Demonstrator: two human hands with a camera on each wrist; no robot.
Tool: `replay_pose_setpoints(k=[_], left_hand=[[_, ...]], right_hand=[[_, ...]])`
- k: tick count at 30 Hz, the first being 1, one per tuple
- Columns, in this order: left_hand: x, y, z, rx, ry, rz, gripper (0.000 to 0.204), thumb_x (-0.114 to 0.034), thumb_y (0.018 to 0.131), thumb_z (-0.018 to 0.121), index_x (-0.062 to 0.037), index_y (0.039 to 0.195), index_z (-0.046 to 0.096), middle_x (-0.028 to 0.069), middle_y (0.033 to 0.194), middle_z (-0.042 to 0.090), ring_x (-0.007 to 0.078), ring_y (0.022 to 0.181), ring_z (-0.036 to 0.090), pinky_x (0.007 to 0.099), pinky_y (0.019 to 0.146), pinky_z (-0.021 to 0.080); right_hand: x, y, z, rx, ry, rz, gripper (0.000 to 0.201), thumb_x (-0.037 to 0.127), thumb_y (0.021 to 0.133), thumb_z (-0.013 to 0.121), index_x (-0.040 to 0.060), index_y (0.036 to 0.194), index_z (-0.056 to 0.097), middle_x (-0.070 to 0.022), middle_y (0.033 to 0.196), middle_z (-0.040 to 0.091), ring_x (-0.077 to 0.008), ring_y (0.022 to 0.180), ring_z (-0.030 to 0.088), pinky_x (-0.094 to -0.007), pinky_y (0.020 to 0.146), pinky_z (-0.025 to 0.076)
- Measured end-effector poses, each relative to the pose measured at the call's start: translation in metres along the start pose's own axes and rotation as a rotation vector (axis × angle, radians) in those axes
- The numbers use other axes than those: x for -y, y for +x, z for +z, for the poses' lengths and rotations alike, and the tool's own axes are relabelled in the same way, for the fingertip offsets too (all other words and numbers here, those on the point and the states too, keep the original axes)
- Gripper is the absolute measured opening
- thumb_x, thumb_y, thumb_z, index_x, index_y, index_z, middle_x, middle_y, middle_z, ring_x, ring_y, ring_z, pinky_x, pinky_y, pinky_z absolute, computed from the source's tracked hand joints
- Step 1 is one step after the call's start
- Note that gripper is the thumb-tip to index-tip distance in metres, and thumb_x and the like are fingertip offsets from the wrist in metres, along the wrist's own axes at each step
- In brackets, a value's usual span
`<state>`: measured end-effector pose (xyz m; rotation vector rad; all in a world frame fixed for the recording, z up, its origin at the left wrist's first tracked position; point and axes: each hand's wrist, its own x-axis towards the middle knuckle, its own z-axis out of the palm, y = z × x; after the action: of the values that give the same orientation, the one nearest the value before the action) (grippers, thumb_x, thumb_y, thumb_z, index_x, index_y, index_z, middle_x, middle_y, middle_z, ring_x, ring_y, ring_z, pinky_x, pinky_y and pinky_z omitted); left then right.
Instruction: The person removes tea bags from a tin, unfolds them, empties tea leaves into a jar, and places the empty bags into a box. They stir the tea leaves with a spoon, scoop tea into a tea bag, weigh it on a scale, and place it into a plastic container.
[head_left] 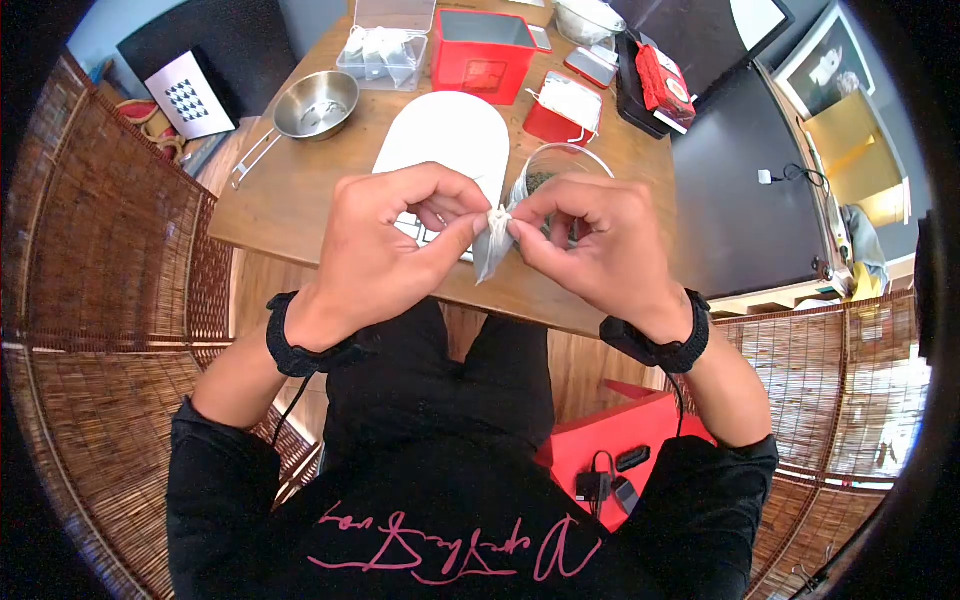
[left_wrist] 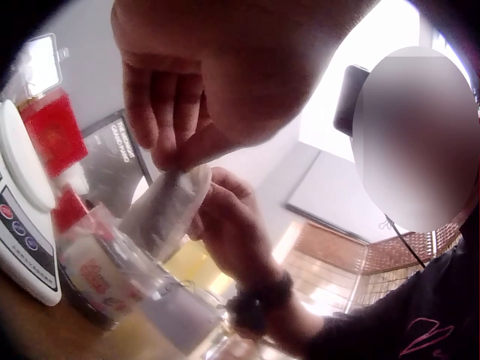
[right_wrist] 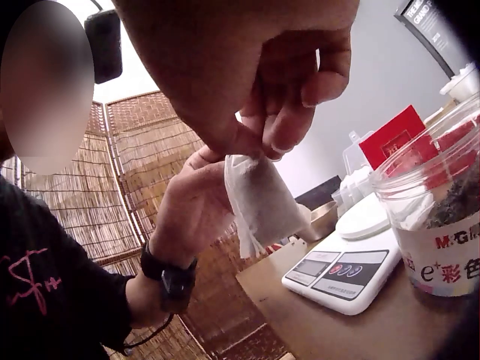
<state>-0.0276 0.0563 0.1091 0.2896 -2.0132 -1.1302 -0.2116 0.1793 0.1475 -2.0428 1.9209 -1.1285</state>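
Note:
A small white tea bag (head_left: pixel 488 256) hangs between my hands, just above the table's near edge. My left hand (head_left: pixel 385 240) pinches its gathered top between thumb and forefinger. On the other side of that top, my right hand (head_left: pixel 607 240) pinches with thumb and fingertips. Dark contents show faintly through the bag's lower part (right_wrist: pixel 266 206) in the right wrist view. A white kitchen scale (head_left: pixel 445 130) sits behind the hands. Beside it stands a clear plastic jar (right_wrist: pixel 442 251) of dark loose leaves, partly hidden by my right hand in the head view.
A steel bowl with a long handle (head_left: pixel 318 103) stands at the table's left. Farther back are a clear box of white bags (head_left: pixel 380 68), a tall red box (head_left: pixel 484 55) and a small red box (head_left: pixel 562 110). A black case (head_left: pixel 640 85) lies at the right.

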Motion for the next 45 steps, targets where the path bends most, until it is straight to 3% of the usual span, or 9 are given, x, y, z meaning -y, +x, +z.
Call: replay_pose_setpoints(k=[8, 24, 30, 32, 41, 45], left_hand=[[0.003, -0.002, 0.0, -0.084, -0.024, 0.02, 0.011, 0.002, 0.083, 0.075, 0.0016, 0.094, 0.074, 0.0088, 0.084, 0.076, 0.0113, 0.074, 0.072, 0.0245, 0.068, 0.056], [0.005, 0.001, 0.002, -0.06, -0.031, 0.028, 0.011, 0.003, 0.084, 0.076, 0.0026, 0.095, 0.074, 0.0101, 0.086, 0.077, 0.0122, 0.076, 0.073, 0.0248, 0.068, 0.057], [0.002, 0.004, -0.001, -0.076, 0.055, 0.056, 0.012, -0.001, 0.084, 0.078, 0.0018, 0.095, 0.075, 0.0081, 0.085, 0.074, 0.0104, 0.066, 0.068, 0.0239, 0.06, 0.052], [-0.002, 0.003, -0.002, 0.012, 0.059, 0.021, 0.011, -0.003, 0.085, 0.077, 0.0009, 0.095, 0.075, 0.0076, 0.082, 0.071, 0.0095, 0.06, 0.062, 0.0243, 0.057, 0.048], [0.003, 0.002, 0.0, 0.114, 0.002, -0.031, 0.008, -0.003, 0.09, 0.071, 0.0018, 0.097, 0.07, 0.0054, 0.079, 0.064, 0.0074, 0.061, 0.057, 0.0238, 0.055, 0.046], [0.008, 0.002, -0.002, 0.033, 0.01, -0.054, 0.008, -0.002, 0.091, 0.07, 0.0017, 0.097, 0.067, 0.0033, 0.078, 0.061, 0.0063, 0.06, 0.055, 0.0233, 0.055, 0.045]], right_hand=[[0.006, 0.001, 0.002, -0.066, 0.042, -0.008, 0.009, 0.012, 0.078, 0.081, 0.0056, 0.081, 0.076, -0.0058, 0.066, 0.067, -0.0141, 0.055, 0.062, -0.0289, 0.052, 0.047], [-0.002, 0.0, 0.0, -0.094, 0.054, -0.044, 0.007, 0.005, 0.076, 0.078, 0.0033, 0.078, 0.071, -0.0059, 0.068, 0.065, -0.015, 0.053, 0.059, -0.0297, 0.051, 0.045], [-0.001, -0.002, -0.003, -0.08, 0.023, -0.047, 0.007, 0.006, 0.078, 0.079, 0.0036, 0.081, 0.073, -0.0065, 0.07, 0.067, -0.0153, 0.055, 0.062, -0.0292, 0.051, 0.047], [-0.002, -0.001, 0.0, -0.078, 0.031, -0.079, 0.007, 0.006, 0.079, 0.079, 0.0038, 0.082, 0.073, -0.0069, 0.072, 0.068, -0.0154, 0.057, 0.064, -0.0295, 0.052, 0.049], [-0.002, -0.002, 0.004, -0.063, 0.012, -0.148, 0.007, 0.006, 0.081, 0.078, 0.0045, 0.087, 0.074, -0.008, 0.077, 0.071, -0.0185, 0.067, 0.073, -0.0308, 0.057, 0.055], [-0.002, -0.005, -0.005, -0.05, -0.02, -0.098, 0.01, 0.002, 0.079, 0.079, 0.0004, 0.086, 0.073, -0.0085, 0.082, 0.073, -0.0167, 0.07, 0.07, -0.0277, 0.059, 0.051]])
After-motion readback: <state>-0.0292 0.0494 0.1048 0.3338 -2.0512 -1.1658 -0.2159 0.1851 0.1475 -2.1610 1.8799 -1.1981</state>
